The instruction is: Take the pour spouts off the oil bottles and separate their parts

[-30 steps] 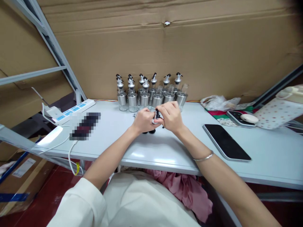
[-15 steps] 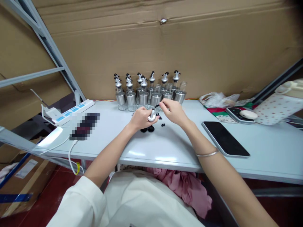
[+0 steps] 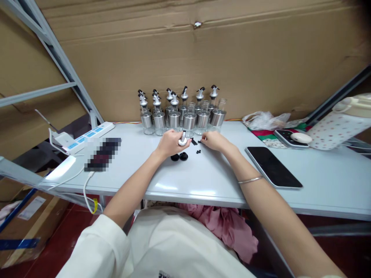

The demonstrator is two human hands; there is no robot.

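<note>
Silver-coloured, a pourer top is held before the far row of glass bottles in the closed grip of the left hand, apparently for steadiness; small black parts are laid to its right, presumably for easy reach, by the right hand, whose grip cannot be judged.

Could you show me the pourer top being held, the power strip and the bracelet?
Pourer top (image 3: 182,142): head view, on its pale round end.
Power strip (image 3: 89,136): head view, middle of its socket face.
Bracelet (image 3: 251,180): head view, on its thin band.
</note>
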